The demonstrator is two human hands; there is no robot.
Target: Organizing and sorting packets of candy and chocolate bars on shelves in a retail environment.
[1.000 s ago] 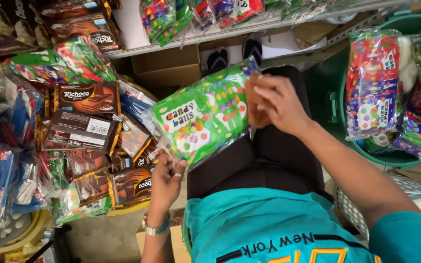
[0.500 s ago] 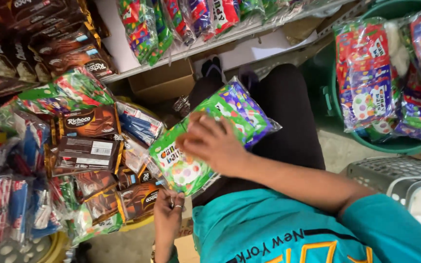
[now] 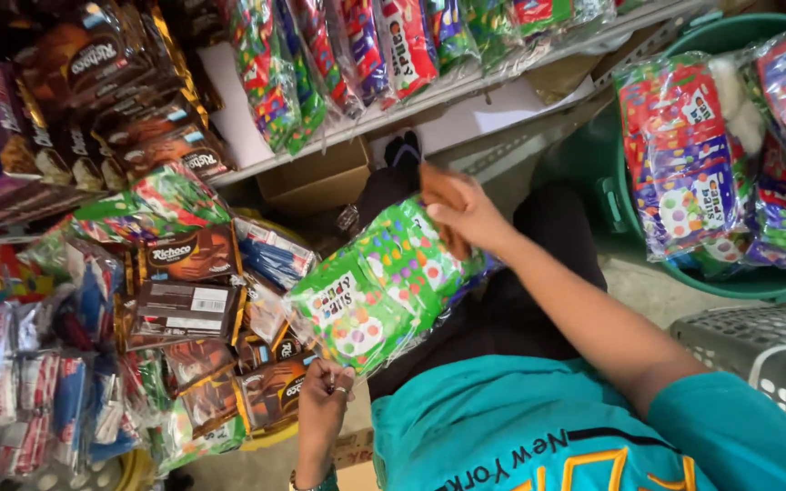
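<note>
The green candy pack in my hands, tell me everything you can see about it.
The green candy pack is a flat bundle wrapped in glossy clear plastic, bright green and printed with coloured dots, with a white label patch near its lower end. It lies tilted across the lap, above dark trousers. The right hand grips its upper end and the left hand pinches the loose plastic at its lower edge. It looks sealed and undamaged. Its underside is hidden.

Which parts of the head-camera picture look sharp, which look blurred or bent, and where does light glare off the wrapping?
Head view: the green candy pack and right hand are fairly sharp; the left hand sits dimmer, in shade below it. Glare streaks show on the clear wrapping of the hanging candy bags. The shelf edge runs tilted and bowed, typical of a wide lens. The far-left packets look soft.
</note>
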